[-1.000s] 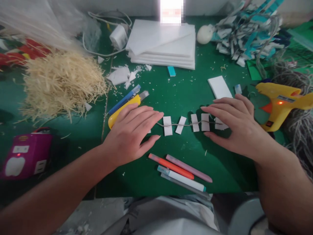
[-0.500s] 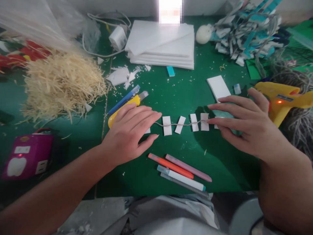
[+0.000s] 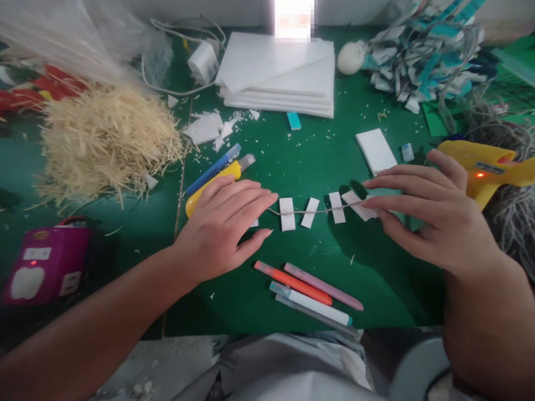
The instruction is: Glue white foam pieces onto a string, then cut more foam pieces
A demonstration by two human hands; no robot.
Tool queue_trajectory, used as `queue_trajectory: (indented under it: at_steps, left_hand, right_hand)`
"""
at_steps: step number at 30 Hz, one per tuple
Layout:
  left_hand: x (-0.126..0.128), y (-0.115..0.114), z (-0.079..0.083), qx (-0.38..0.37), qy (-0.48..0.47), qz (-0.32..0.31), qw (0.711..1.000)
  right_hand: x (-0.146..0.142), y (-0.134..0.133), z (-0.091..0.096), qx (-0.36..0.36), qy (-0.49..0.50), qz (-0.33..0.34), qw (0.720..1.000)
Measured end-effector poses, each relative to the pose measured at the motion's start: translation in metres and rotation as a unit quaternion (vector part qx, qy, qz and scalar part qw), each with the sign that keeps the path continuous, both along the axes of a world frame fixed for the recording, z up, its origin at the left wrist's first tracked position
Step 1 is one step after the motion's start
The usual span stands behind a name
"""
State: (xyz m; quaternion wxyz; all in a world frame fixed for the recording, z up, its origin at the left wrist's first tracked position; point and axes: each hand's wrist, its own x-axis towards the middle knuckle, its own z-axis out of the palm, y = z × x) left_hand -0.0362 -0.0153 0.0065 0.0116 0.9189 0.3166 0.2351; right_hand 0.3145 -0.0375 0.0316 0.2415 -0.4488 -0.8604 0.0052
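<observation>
A thin string (image 3: 321, 211) with several small white foam tabs (image 3: 286, 214) glued along it lies across the green table (image 3: 317, 161). My left hand (image 3: 225, 223) lies flat and open on the string's left end, with one tab partly hidden under its fingers. My right hand (image 3: 430, 214) is open with the fingers stretched out, and the fingertips touch the rightmost tabs (image 3: 356, 204), which sit tilted. Its thumb is next to a yellow glue gun (image 3: 487, 167) whose light glows orange.
A yellow utility knife (image 3: 215, 182) and a blue one (image 3: 214, 169) lie behind my left hand. Several markers (image 3: 309, 289) lie near the front edge. Farther back are a white foam stack (image 3: 280, 78), a foam block (image 3: 376, 150), a straw pile (image 3: 104, 139) and a pink power strip (image 3: 42, 264).
My right hand has lifted off the right tabs and drawn to the right, toward the glue gun. The rightmost tabs have shifted and tilted. My left hand has stayed put.
</observation>
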Motion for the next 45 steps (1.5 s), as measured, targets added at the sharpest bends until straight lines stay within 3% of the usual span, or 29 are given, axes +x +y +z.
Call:
queue_trajectory:
  at_steps: [9, 19, 32, 39, 45]
  left_hand:
    - [0.001, 0.001, 0.001, 0.005, 0.013, 0.003, 1.000]
    - [0.002, 0.001, 0.000, -0.001, 0.010, -0.014, 1.000]
    - [0.001, 0.004, 0.005, -0.009, 0.027, -0.036, 0.999]
    - [0.002, 0.003, 0.001, -0.016, 0.022, -0.020, 0.999]
    - [0.002, 0.003, 0.000, -0.017, 0.016, -0.030, 0.999]
  right_hand:
    - [-0.007, 0.003, -0.007, -0.030, -0.008, 0.015, 0.999]
    - [-0.012, 0.003, -0.014, -0.016, -0.017, 0.014, 1.000]
    - [-0.014, 0.003, -0.013, -0.053, 0.011, 0.000, 0.999]
    - [-0.013, 0.000, -0.002, -0.081, 0.001, -0.021, 0.996]
    - [-0.008, 0.003, -0.006, -0.103, -0.003, 0.034, 0.994]
